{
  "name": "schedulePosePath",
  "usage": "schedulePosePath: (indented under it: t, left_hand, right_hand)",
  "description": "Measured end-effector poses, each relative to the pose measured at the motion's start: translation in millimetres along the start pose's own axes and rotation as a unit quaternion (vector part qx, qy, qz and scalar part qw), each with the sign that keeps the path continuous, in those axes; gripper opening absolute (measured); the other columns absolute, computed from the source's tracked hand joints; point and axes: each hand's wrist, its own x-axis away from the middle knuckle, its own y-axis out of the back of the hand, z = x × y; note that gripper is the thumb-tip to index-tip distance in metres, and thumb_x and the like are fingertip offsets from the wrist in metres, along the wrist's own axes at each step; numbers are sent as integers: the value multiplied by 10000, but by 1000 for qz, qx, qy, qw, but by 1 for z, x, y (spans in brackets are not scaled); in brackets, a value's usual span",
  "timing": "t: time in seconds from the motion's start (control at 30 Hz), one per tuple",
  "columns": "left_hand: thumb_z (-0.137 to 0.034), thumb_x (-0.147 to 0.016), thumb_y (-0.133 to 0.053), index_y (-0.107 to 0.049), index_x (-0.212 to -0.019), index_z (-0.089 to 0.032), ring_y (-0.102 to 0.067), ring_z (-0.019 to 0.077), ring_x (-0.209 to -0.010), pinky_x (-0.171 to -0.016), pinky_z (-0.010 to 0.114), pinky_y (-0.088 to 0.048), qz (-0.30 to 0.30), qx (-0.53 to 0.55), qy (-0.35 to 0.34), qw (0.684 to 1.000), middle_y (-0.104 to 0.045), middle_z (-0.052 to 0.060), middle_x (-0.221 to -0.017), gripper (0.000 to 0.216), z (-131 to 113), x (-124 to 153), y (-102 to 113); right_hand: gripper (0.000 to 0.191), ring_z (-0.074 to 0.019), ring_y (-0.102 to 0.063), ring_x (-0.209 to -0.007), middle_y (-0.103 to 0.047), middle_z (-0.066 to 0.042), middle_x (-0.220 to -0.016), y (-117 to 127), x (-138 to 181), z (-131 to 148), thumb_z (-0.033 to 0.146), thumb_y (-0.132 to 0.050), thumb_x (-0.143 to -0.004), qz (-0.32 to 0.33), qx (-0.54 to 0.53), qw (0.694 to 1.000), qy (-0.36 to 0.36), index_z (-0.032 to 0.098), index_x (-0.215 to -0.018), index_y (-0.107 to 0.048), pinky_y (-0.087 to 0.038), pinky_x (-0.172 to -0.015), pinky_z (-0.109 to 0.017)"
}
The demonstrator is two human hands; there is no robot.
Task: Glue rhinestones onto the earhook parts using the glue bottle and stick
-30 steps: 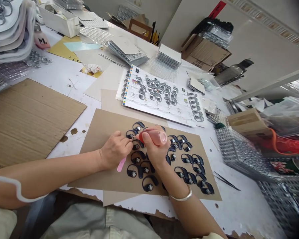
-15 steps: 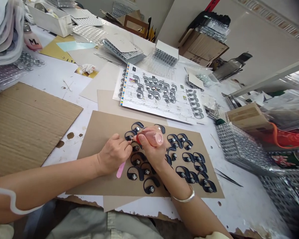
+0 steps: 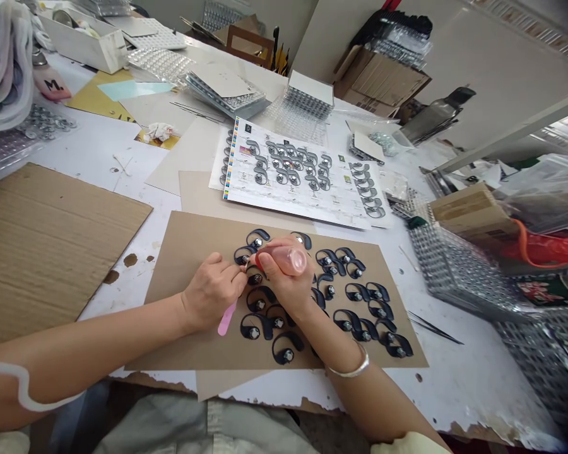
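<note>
My right hand (image 3: 291,287) is wrapped round a small translucent pink-red squeeze bottle (image 3: 291,260), tilted with its base up and its tip down to the left. The tip meets the fingertips of my left hand (image 3: 214,290) beside a dark ear-hook piece (image 3: 243,255). My left hand is closed, and the flat handle of a pink stick (image 3: 227,318) sticks out below it; its other end is hidden. Several black ear-hook pieces with silvery faceted studs, such as this ear-hook piece (image 3: 288,350), lie on a brown cardboard sheet (image 3: 184,252) under my hands.
Beyond the sheet lies a printed sheet (image 3: 284,202) bearing ear-hook shapes. Black tweezers (image 3: 435,328) rest at the right, near stacked clear trays (image 3: 449,265). Corrugated cardboard (image 3: 52,246) lies at the left. A pink bottle marked M. (image 3: 51,82) stands behind.
The whole view has shifted slightly. Both hands keep their holds and stay at the same ear-hook piece, with the bottle at nearly the same tilt.
</note>
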Motion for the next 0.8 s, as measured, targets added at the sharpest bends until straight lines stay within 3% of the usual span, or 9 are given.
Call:
schedulePosePath:
  t: [0.8]
  left_hand:
    - [-66,-855,-451,-469,-616,-168,-414,139,-501,-578,310,-272,9,3,4,1000,-506,-2,-554,261,1,1,1]
  right_hand:
    - [75,-172,-619,-758,-650,-36,-781,0,-1,-1,237,-673,-777,6,12,1000,18,199,-743,-617,-523,-713,-358]
